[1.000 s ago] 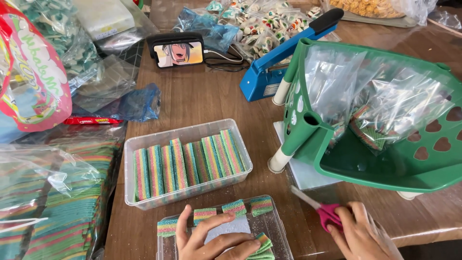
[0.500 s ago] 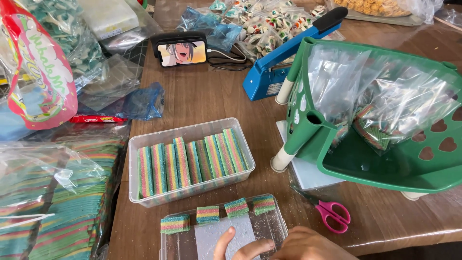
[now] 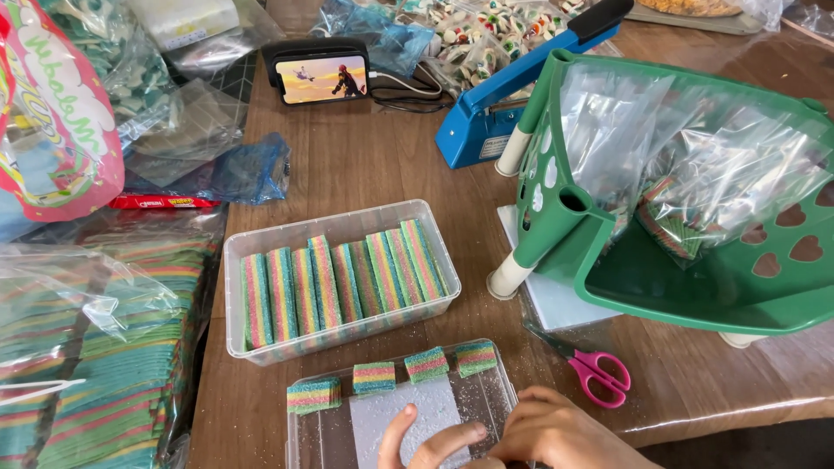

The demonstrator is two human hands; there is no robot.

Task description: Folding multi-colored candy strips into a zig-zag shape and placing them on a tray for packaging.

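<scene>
Near tray lid [image 3: 495, 395]: our right hand [image 3: 556, 430] and left hand [image 3: 426, 439], fingers seemingly loose on white paper [image 3: 400, 408], could nudge rainbow candy blocks [image 3: 373, 378] off.

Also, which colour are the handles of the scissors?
Pink; the scissors show clearly in the head view.

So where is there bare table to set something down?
Bare wood lies between the phone, the blue bag sealer and the clear candy box. A smaller strip runs right of the pink scissors. The left edge is crowded with candy bags.
</scene>
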